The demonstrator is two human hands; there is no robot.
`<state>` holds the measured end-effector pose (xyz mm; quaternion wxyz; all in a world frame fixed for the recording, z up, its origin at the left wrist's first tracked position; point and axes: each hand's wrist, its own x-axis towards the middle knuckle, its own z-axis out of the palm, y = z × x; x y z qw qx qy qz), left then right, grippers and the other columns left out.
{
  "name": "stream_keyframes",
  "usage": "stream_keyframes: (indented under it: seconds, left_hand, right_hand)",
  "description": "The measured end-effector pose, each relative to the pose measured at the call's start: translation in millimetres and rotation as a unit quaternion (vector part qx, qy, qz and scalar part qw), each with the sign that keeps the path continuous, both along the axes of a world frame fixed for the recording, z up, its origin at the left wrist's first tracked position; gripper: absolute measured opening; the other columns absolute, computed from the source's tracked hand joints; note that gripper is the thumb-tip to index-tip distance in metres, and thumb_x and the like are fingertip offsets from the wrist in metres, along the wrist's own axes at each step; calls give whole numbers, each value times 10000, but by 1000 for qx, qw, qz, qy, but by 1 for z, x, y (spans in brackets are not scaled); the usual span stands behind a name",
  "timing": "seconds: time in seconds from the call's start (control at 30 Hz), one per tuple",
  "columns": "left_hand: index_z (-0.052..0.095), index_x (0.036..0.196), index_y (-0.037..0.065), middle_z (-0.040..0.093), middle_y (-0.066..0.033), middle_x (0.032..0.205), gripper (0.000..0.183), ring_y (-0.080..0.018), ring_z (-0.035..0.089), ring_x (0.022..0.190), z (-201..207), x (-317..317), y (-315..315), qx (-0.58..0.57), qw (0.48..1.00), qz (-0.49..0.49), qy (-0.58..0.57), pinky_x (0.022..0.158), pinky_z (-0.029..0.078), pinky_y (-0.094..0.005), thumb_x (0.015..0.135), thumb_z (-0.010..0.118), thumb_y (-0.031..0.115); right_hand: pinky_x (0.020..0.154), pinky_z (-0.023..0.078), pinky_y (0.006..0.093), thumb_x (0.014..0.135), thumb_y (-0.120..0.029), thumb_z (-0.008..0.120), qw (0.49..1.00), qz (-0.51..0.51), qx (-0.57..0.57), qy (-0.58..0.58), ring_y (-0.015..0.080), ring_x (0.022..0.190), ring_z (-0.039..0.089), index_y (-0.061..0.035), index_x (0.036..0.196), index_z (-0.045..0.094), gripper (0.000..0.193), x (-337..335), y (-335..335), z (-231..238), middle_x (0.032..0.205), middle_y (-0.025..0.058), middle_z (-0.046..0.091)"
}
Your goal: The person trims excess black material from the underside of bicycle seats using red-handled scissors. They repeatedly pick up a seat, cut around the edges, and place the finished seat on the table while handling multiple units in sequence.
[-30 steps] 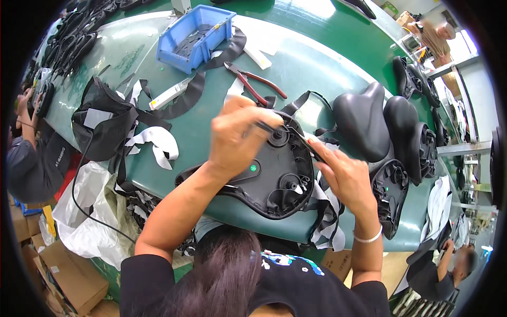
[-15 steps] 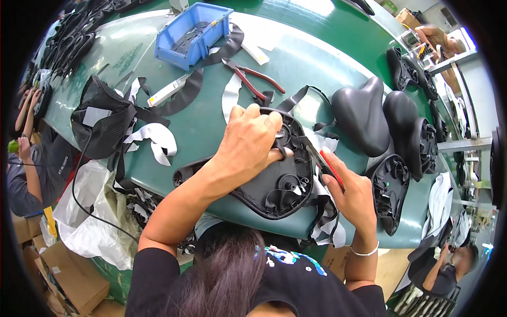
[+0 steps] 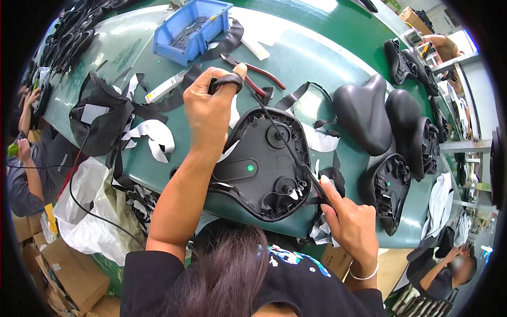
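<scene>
An upturned black bicycle saddle [image 3: 237, 182] lies on the table before me, its hollow plastic underside facing up. My left hand [image 3: 206, 108] is raised beyond the saddle's far left rim, fingers closed around a bunched end of a thin black strip [image 3: 285, 141]. That strip stretches tight across the saddle's underside to its right rim. In my right hand [image 3: 351, 222] is a utility knife [image 3: 319, 191], its tip at the right rim where the strip ends.
Red-handled pliers [image 3: 252, 79] and a blue bin [image 3: 177, 50] of dark pieces lie beyond my left hand. Finished-looking saddles [image 3: 364, 113] stand to the right. White and black scraps [image 3: 153, 138] and a black mesh bag [image 3: 100, 116] lie left. Other people work at both sides.
My left hand has moved up and left, away from the saddle, drawing the black strip out taut. My right hand with the knife has shifted slightly down toward me.
</scene>
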<state>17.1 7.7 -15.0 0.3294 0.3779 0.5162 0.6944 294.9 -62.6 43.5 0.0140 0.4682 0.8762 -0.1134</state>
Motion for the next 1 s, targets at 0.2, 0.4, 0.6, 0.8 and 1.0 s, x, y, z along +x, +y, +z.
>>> stream_keyframes:
  seconds: [0.2, 0.4, 0.6, 0.8, 1.0]
  left_hand:
    - [655, 996, -48, 603, -180, 1188, 506, -231, 480, 1204, 0, 1, -37, -53, 928, -148, -337, 1072, 299, -354, 1003, 403, 391]
    - [512, 554, 93, 606, -107, 637, 674, -315, 600, 902, 20, -19, -101, 51, 928, -346, -131, 957, 344, -462, 1031, 159, 412]
    - [409, 590, 108, 434, -6, 582, 478, -128, 415, 665, 80, -127, -60, 260, 818, -290, -424, 752, 358, -307, 1037, 289, 226]
    - [591, 820, 17, 522, -67, 892, 222, -248, 479, 929, 35, -54, 3, -17, 845, -401, 353, 873, 393, -379, 822, 637, 234]
    - [601, 925, 11, 597, -70, 919, 249, -199, 628, 779, 13, 7, 23, -32, 861, -508, 7, 704, 501, -294, 942, 552, 254]
  right_hand:
    - [538, 423, 387, 827, -205, 625, 995, 70, 70, -30, 275, 574, 566, -229, 1249, 600, 424, 1, 81, 11, 673, 94, 573]
    - [550, 408, 372, 853, -195, 598, 970, 238, 43, -17, 250, 595, 542, -238, 1248, 599, 398, -11, 107, 16, 679, 66, 544]
    - [487, 350, 387, 829, -195, 626, 991, 68, 48, -102, 251, 479, 497, -234, 1359, 498, 548, 7, 21, 22, 584, 68, 483]
    - [481, 374, 382, 824, -175, 620, 994, 58, 25, -84, 281, 497, 541, -176, 1308, 542, 490, -18, 43, 29, 566, 99, 529]
    - [467, 394, 408, 853, -203, 593, 990, 140, -21, -5, 285, 501, 555, -187, 1291, 520, 445, -24, 77, 21, 575, 81, 556]
